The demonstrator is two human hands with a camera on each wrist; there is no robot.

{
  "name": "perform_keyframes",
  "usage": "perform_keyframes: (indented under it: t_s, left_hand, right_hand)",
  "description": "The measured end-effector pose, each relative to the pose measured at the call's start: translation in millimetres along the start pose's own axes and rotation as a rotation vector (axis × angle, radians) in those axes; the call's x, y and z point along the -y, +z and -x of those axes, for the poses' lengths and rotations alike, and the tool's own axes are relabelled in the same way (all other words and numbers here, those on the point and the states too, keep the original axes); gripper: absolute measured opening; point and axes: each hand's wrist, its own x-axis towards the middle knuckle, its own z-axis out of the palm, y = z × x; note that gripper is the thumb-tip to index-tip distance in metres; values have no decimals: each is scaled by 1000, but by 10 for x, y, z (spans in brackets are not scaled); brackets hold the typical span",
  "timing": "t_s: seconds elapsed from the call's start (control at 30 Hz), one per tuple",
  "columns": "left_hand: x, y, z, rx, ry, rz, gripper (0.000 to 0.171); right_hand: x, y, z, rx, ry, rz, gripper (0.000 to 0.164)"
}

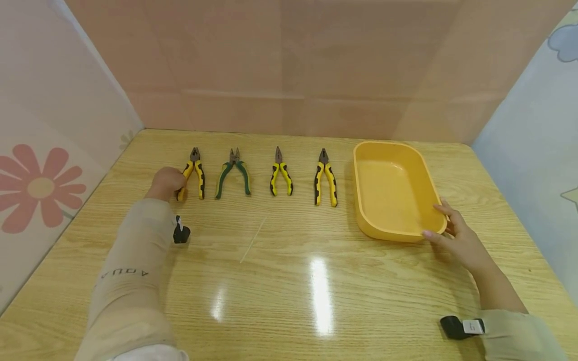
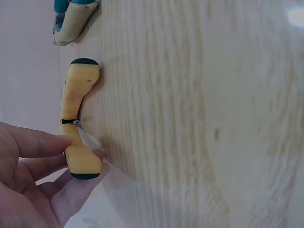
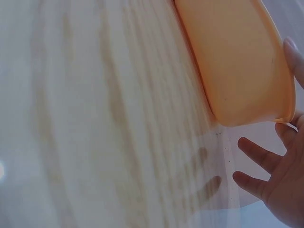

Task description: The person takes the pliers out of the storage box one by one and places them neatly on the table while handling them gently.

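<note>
At the left end of a row of pliers, my left hand (image 1: 166, 182) holds the left handle of yellow-and-black combination pliers (image 1: 200, 181). Thumb and fingers pinch that handle near its end in the left wrist view, while the other handle (image 2: 81, 83) stays free. The pliers' jaws point away from me. My right hand (image 1: 460, 240) grips the near right corner of a yellow plastic basin (image 1: 393, 234), thumb and a finger at its rim. Its other fingers (image 3: 259, 154) extend beside the basin in the right wrist view.
Green-handled cutting pliers (image 1: 247, 179), small yellow-and-black long-nose pliers (image 1: 278, 156) and larger yellow-and-black pliers (image 1: 323, 156) lie between the hands. A thin pale strip (image 1: 253, 240) lies nearer me on the wooden table (image 1: 271, 301). Panels (image 1: 289, 65) stand behind and at both sides.
</note>
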Motion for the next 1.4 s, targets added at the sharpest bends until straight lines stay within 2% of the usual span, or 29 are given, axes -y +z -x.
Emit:
perform_keyframes:
  t_s: [0.13,0.33,0.63,0.83,1.0,1.13,1.27,1.4]
  left_hand:
    - [-67,-31,116,-7,28,-86,17]
    - [-142,-32,189,13,-9,-138,25]
    - [-183,8,207,-16,-82,-109,24]
    - [-183,39,197,-31,-95,-100,24]
    - [-178,57,191,-43,-93,-50,25]
    - [-214,78,209,-53,-80,-46,38]
    - [-323,113,257,-81,-81,-26,55]
    - [-488,156,334,-119,-39,-50,62]
  right_hand:
    - [-1,0,1,3,-4,2,67]
    - [4,-2,-5,1,4,11,67]
    - [36,-17,-20,10,18,56,69]
    - [71,-46,-23,26,33,114,72]
    - [83,-57,-49,28,-17,126,72]
    - [134,-55,-66,9,-67,123,69]
    - [247,-15,-93,-1,-119,129,66]
    - [403,63,-138,20,-143,164,68]
